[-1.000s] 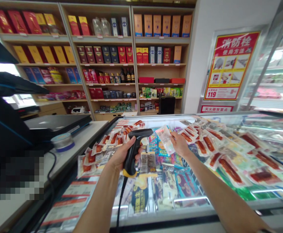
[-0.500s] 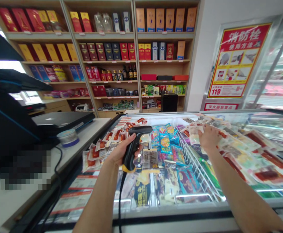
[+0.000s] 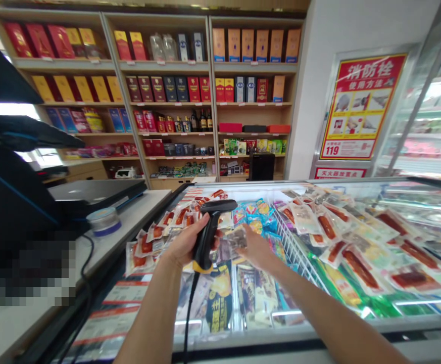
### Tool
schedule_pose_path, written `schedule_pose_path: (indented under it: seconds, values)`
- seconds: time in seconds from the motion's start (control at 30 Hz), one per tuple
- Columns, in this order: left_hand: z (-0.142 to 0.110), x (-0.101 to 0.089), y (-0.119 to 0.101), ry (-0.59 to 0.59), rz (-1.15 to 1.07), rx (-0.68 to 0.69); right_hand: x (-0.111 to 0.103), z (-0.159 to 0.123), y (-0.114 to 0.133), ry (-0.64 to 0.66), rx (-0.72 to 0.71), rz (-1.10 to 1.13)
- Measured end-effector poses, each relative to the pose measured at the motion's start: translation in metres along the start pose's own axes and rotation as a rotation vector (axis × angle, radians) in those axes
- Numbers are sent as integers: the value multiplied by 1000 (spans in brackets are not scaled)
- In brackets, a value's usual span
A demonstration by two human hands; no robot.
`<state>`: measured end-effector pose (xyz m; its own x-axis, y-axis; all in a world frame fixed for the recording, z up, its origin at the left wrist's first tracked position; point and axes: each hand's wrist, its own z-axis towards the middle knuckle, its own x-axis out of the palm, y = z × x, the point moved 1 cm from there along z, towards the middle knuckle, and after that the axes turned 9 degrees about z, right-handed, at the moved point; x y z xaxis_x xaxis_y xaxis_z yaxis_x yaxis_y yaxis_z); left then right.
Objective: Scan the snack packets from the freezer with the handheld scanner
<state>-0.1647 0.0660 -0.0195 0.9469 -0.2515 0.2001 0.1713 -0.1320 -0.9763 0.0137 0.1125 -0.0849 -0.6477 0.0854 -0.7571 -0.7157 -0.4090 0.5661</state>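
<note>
My left hand [image 3: 187, 241] is wrapped around the handle of a black and yellow corded barcode scanner [image 3: 206, 235], held over the freezer with its head level. Just to the right, my right hand [image 3: 256, 246] has its fingers closed on the right edge of a clear packet of dark food [image 3: 231, 243]. The scanner and left fingers stand close beside that packet. Sealed packs of reddish sausage [image 3: 182, 216] lie behind and left of the scanner. Many more sealed meat packs [image 3: 326, 225] are spread out to the right.
Below my hands, a chest freezer [image 3: 243, 339] holds colourful packets and a white wire basket divider [image 3: 299, 258]. At left, a counter [image 3: 144, 203] carries a flat black device [image 3: 97, 194] and a round tub [image 3: 104, 221]. Shelves of boxes [image 3: 169, 88] line the back.
My right hand has moved left from the meat packs on the right to the clear packet beside the scanner. My left hand keeps the scanner in nearly the same place.
</note>
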Motion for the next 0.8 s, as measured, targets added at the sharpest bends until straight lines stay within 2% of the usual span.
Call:
schedule_pose_path:
  seconds: [0.17,0.23,0.3,0.5,0.8]
  values:
    - [8,15,3,77,7,-45,-38,27,-69,-355,99,80]
    - [13,21,5,57,72,-10,-46,31,-89,-438,103,150]
    - [16,25,7,43,128,38,-48,32,-98,-471,67,242]
    - [13,24,10,61,127,59,-42,31,-88,-425,-15,472]
    - [9,21,12,149,48,-16,-43,29,-81,-417,18,484]
